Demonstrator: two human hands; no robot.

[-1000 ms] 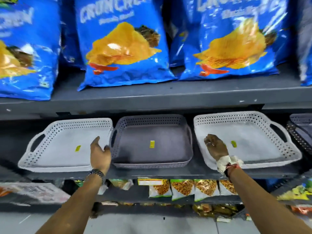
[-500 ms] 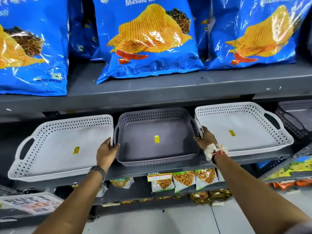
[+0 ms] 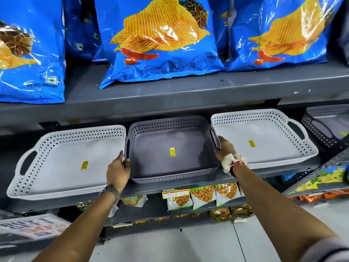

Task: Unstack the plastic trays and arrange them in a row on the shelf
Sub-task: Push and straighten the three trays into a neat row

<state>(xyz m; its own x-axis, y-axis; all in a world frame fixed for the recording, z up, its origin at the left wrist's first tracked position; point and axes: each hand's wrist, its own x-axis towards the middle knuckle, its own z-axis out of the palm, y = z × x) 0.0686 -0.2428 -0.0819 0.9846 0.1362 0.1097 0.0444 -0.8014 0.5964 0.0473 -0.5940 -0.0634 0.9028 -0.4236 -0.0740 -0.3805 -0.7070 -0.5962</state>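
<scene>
Three perforated plastic trays sit side by side on the grey shelf (image 3: 170,188). The middle grey tray (image 3: 166,140), with several rims showing at its front edge as a stack, carries a yellow sticker. My left hand (image 3: 118,170) grips its left handle and my right hand (image 3: 224,147) grips its right handle. A white tray (image 3: 62,163) lies to the left and another white tray (image 3: 264,137) to the right, each with a yellow sticker. My hands hide the handles.
A dark perforated tray (image 3: 324,125) sits at the far right of the shelf. Blue chip bags (image 3: 162,40) fill the shelf above. Small snack packets (image 3: 202,195) hang below. A slanted rack (image 3: 319,178) juts in at the right.
Both hands moved inward from the neighbouring white trays onto the grey tray's two handles and closed on them. The view shifted closer and upward.
</scene>
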